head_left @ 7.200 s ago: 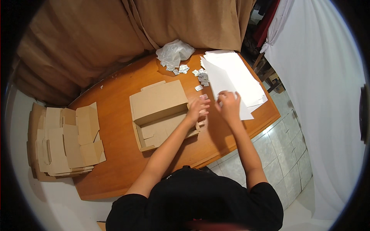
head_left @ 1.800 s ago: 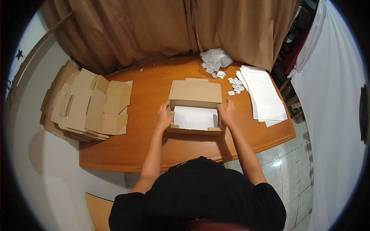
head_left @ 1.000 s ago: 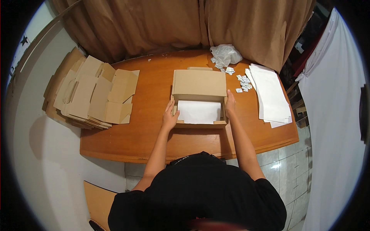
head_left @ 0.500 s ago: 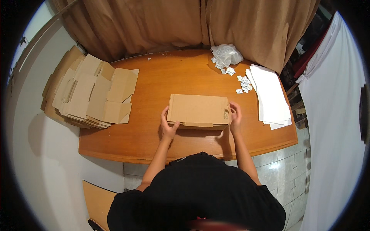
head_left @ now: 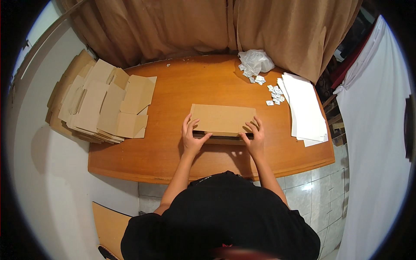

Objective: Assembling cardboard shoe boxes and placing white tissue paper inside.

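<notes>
A brown cardboard box (head_left: 223, 119) sits on the wooden table in front of me. Along its near side the lid stands slightly raised, leaving a dark gap above the front wall. My left hand (head_left: 192, 136) grips the near left corner, fingers curled over the lid and thumb at the front edge. At the near right corner my right hand (head_left: 255, 136) holds the lid in the same way, its thumb pointing toward the left one. What the box contains is hidden.
Flattened cardboard boxes (head_left: 102, 102) lie stacked at the table's left. White paper sheets (head_left: 303, 108) are on the right, beside several small white packets (head_left: 275, 95). A clear plastic bag (head_left: 256, 61) rests at the back, near the brown curtain (head_left: 173, 26).
The lid's near edge has come up, opening a dark gap. My right hand has moved from the box's right side to its front edge; my left thumb has shifted inward along the front.
</notes>
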`<state>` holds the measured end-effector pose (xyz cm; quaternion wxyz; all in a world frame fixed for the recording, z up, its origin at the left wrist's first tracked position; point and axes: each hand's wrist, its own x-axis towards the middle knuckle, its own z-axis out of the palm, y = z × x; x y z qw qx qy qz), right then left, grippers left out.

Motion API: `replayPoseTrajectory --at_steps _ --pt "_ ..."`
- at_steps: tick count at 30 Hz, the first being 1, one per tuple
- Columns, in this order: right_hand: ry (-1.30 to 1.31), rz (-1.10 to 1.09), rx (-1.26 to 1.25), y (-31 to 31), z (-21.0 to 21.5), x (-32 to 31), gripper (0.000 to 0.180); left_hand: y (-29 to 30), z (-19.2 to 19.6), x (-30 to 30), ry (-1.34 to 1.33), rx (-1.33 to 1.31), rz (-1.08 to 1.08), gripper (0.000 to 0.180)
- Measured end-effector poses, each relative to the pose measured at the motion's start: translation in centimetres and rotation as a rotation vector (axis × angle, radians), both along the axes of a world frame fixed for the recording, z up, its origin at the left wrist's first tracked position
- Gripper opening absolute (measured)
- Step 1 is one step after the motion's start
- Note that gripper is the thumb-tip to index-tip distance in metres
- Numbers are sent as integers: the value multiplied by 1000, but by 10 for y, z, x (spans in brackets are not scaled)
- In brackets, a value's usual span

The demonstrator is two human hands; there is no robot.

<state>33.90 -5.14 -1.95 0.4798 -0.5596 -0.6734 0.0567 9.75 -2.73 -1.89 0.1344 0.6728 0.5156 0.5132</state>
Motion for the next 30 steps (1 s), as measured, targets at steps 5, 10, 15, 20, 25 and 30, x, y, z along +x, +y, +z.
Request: replayPoseTrajectory --at_steps 5,10,15,20,25,30 --pt "59 -44 84 0 -17 -6 37 5 -5 0 0 2 -9 59" --pt "-66 -9 37 -7 -28 -5 33 10 -34 -10 108 46 -20 45" --pt "-285 -78 -104 -17 -27 -6 29 5 -21 -8 329 -23 99 35" --pt "-222 74 -17 -43 -36 -16 32 9 -34 -36 246 -205 396 34" --pt "-3 222 104 -43 -35 -24 35 11 -38 -77 -360 -444 829 36" --pt "582 -67 -135 -4 -56 -32 40 -28 -62 -78 -525 -498 250 36"
